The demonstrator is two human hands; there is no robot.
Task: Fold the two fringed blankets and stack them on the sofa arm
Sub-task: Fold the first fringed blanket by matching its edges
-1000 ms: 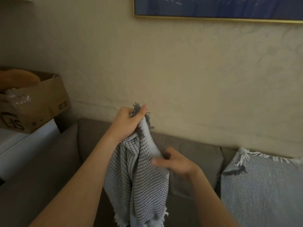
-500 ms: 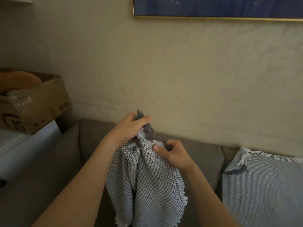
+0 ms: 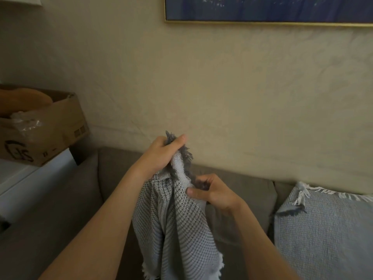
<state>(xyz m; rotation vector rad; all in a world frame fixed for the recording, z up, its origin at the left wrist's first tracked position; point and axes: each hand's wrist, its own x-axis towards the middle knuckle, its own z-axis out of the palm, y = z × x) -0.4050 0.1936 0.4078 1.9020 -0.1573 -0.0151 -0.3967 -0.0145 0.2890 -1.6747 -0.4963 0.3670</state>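
right hand climbed to blanket top; 2nd blanket right.

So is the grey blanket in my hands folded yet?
Not folded: the grey blanket hangs bunched from the left hand and right hand.

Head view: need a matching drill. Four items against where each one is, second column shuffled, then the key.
Items
1. grey blanket
2. light blue blanket
3. cardboard box
4. framed picture

Places
A. hangs on the wall, at the top edge of the view
B. gripped at its fringed top by the left hand and the right hand
C. sits on the white ledge at far left
D. lies on the sofa, at right

Pairs: 1-B, 2-D, 3-C, 4-A
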